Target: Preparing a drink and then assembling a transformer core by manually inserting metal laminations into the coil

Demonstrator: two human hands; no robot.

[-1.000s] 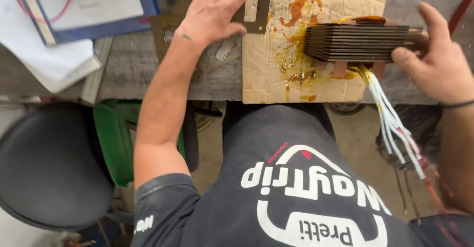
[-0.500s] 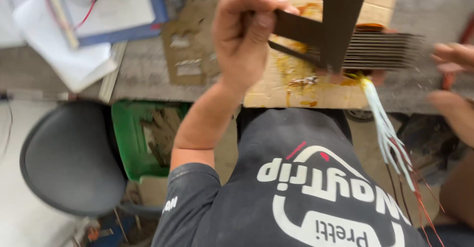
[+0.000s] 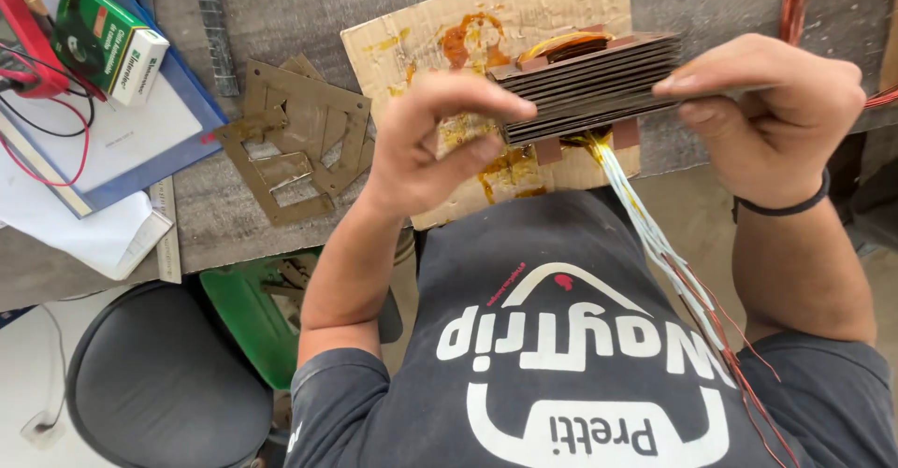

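Head view: stack of thin dark-brown metal laminations with trailing white and red wires held above stained cardboard sheet near bench front edge, left hand pinching one end, right hand clamping the other. Risk: uneven squeeze fanning plates, snagging wires.

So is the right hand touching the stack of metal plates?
Touching. The head view shows the right hand with its fingertips pressed on the top and right end of the stack of metal plates, no gap visible.
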